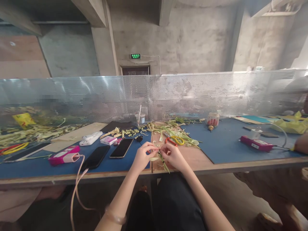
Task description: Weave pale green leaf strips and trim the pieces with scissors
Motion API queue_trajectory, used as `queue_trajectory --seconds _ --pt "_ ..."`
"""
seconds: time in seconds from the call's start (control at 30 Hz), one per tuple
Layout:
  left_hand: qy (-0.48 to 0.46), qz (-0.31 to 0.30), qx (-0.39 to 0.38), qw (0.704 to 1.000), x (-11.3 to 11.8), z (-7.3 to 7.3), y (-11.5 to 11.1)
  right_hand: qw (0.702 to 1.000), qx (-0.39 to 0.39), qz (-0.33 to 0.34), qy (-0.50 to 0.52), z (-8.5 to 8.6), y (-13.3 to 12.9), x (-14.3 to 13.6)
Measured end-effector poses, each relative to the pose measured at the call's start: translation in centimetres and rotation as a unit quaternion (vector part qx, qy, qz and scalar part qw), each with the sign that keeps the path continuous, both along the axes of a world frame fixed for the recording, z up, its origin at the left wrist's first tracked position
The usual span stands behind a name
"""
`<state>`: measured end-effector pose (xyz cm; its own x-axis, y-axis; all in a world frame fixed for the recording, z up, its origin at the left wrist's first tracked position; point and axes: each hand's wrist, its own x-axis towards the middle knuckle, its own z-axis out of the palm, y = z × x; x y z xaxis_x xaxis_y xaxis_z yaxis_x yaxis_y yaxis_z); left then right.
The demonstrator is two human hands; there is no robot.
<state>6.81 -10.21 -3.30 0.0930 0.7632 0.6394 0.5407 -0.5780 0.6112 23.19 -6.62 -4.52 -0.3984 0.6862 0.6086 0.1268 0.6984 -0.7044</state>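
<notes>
In the middle of the table front, my left hand [144, 155] and my right hand [173, 156] meet with fingertips almost touching. Both pinch a small piece of green leaf [161, 157], whose pale and green strips hang down between the hands. Its exact shape is partly hidden by the fingers. Just beyond my right hand lie scissors or pliers with red and yellow handles [177, 140]. A loose heap of pale green leaf strips [166, 130] spreads behind the hands.
Left of my hands lie two black phones [122, 148], a pink-and-white box [108, 140], a pink power bank [64, 155] with cable and several knotted leaf pieces [130, 132]. Rightward are another pink power bank [256, 143] and a jar [213, 119]. A perforated metal screen [168, 93] stands behind.
</notes>
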Motion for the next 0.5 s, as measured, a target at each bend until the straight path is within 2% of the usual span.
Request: queue_trajectory --seconds 0.5 --pt "0.0 -0.006 0.012 1.0 -0.02 -0.22 0.16 1.0 -0.006 0.003 0.011 -0.14 0.2 0.09"
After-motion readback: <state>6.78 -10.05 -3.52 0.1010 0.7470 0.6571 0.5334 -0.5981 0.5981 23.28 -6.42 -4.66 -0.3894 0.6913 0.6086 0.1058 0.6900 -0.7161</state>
